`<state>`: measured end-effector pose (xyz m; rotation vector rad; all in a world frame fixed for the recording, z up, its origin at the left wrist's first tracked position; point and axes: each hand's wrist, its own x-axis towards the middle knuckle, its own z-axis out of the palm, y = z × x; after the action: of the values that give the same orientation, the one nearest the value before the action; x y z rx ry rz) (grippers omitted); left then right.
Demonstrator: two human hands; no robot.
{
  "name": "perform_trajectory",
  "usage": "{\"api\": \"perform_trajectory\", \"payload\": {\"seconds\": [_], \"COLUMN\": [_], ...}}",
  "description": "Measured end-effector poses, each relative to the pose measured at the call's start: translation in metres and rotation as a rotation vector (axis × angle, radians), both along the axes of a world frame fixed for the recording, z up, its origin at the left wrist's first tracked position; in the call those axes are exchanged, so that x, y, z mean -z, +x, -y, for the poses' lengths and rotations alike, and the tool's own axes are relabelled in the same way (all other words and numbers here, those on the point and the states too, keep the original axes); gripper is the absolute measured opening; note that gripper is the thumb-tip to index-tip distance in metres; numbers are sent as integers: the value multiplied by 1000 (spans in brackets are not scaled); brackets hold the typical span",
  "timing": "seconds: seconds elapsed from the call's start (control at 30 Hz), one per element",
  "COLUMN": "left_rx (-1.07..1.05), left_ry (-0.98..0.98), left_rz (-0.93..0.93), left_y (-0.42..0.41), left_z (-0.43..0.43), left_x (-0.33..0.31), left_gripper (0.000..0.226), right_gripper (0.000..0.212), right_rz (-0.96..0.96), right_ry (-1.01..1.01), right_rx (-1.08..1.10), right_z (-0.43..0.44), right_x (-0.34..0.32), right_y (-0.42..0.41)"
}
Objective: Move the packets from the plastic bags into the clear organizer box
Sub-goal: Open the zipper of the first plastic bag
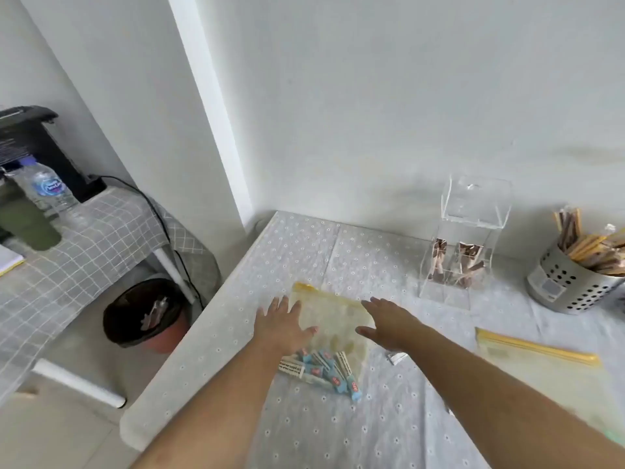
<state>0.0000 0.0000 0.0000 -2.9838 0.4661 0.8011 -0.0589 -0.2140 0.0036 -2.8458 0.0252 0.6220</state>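
Both the left hand (282, 328) and right hand (389, 324) are spread open, holding nothing, flanking a plastic bag (333, 319) lying flat mid-table, yellow zip end far-left, blue packets (329, 368) bunched at its near end, clear organizer box (463, 245) far right.

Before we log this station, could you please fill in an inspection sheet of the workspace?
Surface: table under a pale dotted cloth.
Job's things: zip bag lying flat, blue packets at its near end; second zip bag to the right; clear organizer box, lid up, holding brown packets.
Clutter: perforated metal cup of sticks; small white scrap.
Hands: left hand and right hand open, spread over the first bag.
Cables: black cable down the side table.
Surroundings: water bottle; waste bin on the floor.
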Motion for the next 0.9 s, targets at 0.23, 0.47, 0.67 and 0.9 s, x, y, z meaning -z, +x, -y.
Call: {"api": "perform_trajectory", "payload": {"seconds": [0.23,0.47,0.67,0.9], "left_rx": [127,150,141,143], "left_ry": [-36,-108,-147,-195], "left_rz": [16,66,50,-10], "left_y": [7,3,-3,-9], "left_z": [-11,-24,-27,-27], "left_x": [34,61,64,55], "left_gripper": [79,77,76,78], "right_gripper": [73,71,36,11], "right_rz": [7,105,48,35], "right_ry": [17,-20,-20,132], "right_rx": [51,157,262,204], "right_z": [-18,-27,-30,-24], "right_x": [33,47,41,30], "right_y": [26,40,50,34]}}
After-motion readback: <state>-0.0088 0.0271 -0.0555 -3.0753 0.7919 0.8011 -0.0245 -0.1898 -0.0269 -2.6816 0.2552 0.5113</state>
